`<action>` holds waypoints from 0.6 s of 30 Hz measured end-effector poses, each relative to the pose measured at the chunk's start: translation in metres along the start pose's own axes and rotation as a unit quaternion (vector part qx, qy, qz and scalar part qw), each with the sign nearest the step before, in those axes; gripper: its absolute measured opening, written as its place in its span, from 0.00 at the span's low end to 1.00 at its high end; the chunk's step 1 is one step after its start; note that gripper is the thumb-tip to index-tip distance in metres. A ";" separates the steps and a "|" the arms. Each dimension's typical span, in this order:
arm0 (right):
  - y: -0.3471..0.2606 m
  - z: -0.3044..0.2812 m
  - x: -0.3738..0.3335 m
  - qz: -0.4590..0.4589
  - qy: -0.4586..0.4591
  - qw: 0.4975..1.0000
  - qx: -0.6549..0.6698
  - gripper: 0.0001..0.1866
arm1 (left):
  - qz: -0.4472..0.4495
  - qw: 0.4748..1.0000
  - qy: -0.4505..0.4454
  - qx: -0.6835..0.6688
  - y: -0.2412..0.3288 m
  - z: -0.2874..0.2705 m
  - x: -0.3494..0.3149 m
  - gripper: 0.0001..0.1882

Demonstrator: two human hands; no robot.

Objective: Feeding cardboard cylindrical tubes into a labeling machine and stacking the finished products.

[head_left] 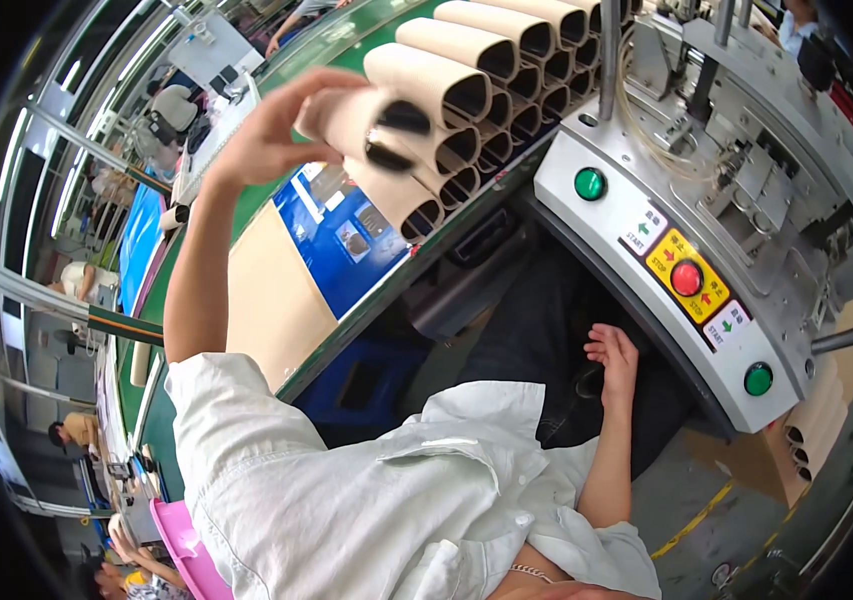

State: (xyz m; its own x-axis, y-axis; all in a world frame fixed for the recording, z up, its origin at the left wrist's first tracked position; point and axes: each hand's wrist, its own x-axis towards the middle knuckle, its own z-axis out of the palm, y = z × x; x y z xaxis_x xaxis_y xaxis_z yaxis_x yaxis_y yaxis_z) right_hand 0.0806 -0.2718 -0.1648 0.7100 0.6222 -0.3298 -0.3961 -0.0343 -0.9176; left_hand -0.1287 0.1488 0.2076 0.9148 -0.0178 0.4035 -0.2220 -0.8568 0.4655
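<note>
My left hand [271, 125] is raised at the upper left, its fingers wrapped round a beige tube [346, 118] with a dark inside. Motion blurs this tube's near end. Just beyond and right of it, similar beige tubes [436, 80] lie stacked in rows, their rounded dark openings facing the machine. How firmly the held tube touches the stack, I cannot tell. My right hand [614, 362] hangs over my lap in front of the machine, fingers loosely apart and holding nothing.
A machine [666, 250] stands at the right with two green buttons [591, 183] and a red button [686, 278]. A blue printed sheet [346, 240] and a tan board [271, 290] lie on the green-edged bench. More tubes [814, 425] sit by a carton, lower right. People work far left.
</note>
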 end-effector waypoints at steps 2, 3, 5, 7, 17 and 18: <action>0.003 -0.001 -0.001 0.003 0.006 1.000 -0.008 0.17 | -0.097 0.990 -0.088 0.058 -0.018 0.005 -0.017 0.41; 0.006 -0.002 0.001 0.008 0.003 1.000 -0.015 0.17 | -0.117 0.985 -0.099 0.079 -0.025 0.010 -0.020 0.41; 0.014 -0.004 0.003 0.009 -0.009 1.000 -0.027 0.17 | -0.143 0.979 -0.101 0.104 -0.038 0.025 -0.022 0.42; 0.020 -0.005 0.006 0.027 0.002 0.999 -0.027 0.17 | -0.102 0.975 -0.133 0.148 -0.045 0.037 -0.020 0.41; 0.035 -0.007 0.005 0.080 0.038 0.988 -0.125 0.16 | -0.035 0.998 0.054 0.005 -0.104 0.016 -0.045 0.44; 0.034 -0.006 0.005 0.079 0.045 0.987 -0.130 0.16 | -0.109 0.986 0.117 0.045 -0.125 0.005 -0.050 0.46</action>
State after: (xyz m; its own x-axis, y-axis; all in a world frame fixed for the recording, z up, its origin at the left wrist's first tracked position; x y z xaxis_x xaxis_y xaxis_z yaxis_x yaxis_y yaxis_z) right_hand 0.0742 -0.2750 -0.1990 0.7047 0.5223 -0.4803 -0.3507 -0.3320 -0.8756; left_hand -0.1449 0.2542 0.1252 0.8327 0.2814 0.4769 0.0113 -0.8697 0.4934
